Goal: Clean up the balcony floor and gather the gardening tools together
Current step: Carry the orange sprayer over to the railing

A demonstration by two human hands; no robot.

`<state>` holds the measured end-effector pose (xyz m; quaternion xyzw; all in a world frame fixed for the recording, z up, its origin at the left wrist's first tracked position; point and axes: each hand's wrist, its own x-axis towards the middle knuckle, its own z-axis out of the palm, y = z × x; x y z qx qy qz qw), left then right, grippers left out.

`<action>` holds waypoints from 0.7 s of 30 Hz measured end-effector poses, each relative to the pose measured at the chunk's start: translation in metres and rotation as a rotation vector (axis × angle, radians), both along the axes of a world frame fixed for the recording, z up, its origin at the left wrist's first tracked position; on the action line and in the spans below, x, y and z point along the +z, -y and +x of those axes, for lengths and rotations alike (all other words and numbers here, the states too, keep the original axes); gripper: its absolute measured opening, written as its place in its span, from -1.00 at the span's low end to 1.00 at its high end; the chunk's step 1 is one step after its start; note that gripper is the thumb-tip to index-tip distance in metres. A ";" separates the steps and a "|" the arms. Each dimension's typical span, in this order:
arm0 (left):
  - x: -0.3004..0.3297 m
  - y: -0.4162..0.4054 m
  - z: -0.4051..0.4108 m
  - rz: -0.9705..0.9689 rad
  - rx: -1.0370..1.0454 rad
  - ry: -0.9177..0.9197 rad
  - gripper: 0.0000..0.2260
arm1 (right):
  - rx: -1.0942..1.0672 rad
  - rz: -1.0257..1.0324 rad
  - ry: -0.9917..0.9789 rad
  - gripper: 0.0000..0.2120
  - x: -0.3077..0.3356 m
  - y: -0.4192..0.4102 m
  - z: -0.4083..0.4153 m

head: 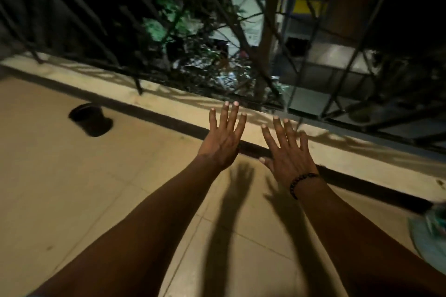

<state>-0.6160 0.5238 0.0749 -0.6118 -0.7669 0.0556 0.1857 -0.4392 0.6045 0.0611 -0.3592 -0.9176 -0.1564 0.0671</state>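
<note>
Both hands hold nothing: the left hand [223, 138] and the right hand [288, 152] reach forward in the middle of the frame, palms down, fingers straight and spread wide, held above the balcony floor [72, 200] so that their shadows fall on the tiles just below them. The two hands are near each other but apart. A dark beaded bracelet [300, 184] circles the right wrist, and both bare forearms run down to the lower edge of the frame. Under the fingertips a dark strip [149, 116] crosses the picture on a slant from the left edge towards the lower right, and beyond it lies a pale raised kerb [96, 72] that carries a black metal railing [101, 31] with slanted bars. At the left of the frame, well apart from the hands, a small black pot [90, 119] lies tipped on its side on the tiles, just short of the dark strip. At the lower right edge a pale bluish thing [429, 234] shows only in part, too blurred to name. Through the bars, in the upper middle, green leaves [166, 21], branches and lit buildings appear against the dark.
</note>
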 end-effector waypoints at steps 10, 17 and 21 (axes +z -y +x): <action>0.030 0.146 -0.104 0.074 0.475 0.067 -0.27 | 0.364 -0.010 0.017 -0.17 0.020 0.073 -0.131; 0.025 0.243 -0.145 0.077 0.722 0.107 -0.30 | 0.547 -0.033 0.039 -0.19 0.015 0.144 -0.204; 0.031 0.271 -0.166 0.135 0.780 0.114 -0.29 | 0.600 -0.067 0.054 -0.22 0.017 0.175 -0.233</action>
